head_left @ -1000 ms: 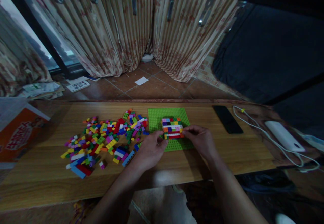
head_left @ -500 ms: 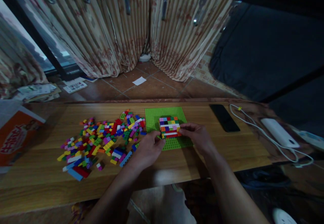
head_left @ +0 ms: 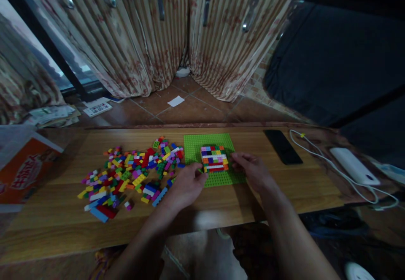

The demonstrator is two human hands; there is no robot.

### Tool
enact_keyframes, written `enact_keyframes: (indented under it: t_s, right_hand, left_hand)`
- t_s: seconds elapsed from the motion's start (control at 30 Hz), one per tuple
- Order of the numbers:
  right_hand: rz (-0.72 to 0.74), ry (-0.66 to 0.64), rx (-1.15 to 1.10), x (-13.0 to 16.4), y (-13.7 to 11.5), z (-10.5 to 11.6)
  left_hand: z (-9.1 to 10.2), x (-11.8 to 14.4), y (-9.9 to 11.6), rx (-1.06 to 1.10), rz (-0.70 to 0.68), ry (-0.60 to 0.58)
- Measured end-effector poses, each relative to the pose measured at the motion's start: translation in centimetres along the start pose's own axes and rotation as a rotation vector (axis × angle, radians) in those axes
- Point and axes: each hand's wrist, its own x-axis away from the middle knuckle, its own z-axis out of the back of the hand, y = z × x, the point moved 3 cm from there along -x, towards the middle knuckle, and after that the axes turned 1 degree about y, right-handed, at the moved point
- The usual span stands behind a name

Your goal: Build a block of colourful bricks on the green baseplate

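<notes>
A multicoloured toy-brick block sits near the middle of a green studded baseplate, its rows parallel to the baseplate's near edge, its outline too nearly square to show a long axis. A half-curled left hand rests at the block's near left corner, seemingly to steady it, while a right hand, fingertips almost pinched, hangs just off its right edge; whether either grips anything cannot be told. Loose bricks spread over the wooden surface toward its left edge, likely for easy reach
</notes>
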Motion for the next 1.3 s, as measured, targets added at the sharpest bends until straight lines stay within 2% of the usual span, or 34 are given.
enact_keyframes:
  t_s: [0.17, 0.4, 0.73, 0.97, 1.3]
  right_hand:
    - [0.027, 0.027, 0.146, 0.1, 0.1, -0.5]
    - [0.064, 0.019, 0.452, 0.4, -0.3, -1.4]
    - [0.002, 0.084, 0.841, 1.0, -0.8, -0.3]
    - [-0.014, 0.072, 0.89, 1.3, -1.7, -1.2]
    - [0.019, 0.112, 0.912, 1.2, -1.6, -1.3]
  left_hand:
    - [-0.2, 0.0, -0.3, 0.018, -0.02, 0.017]
    - [0.0, 0.2, 0.6, -0.041, -0.028, 0.007]
    - [0.2, 0.8, 1.5, -0.178, 0.027, -0.011]
    - [0.3, 1.0, 1.4, -0.184, 0.033, -0.02]
    - [0.3, 1.0, 1.6, -0.193, 0.03, -0.017]
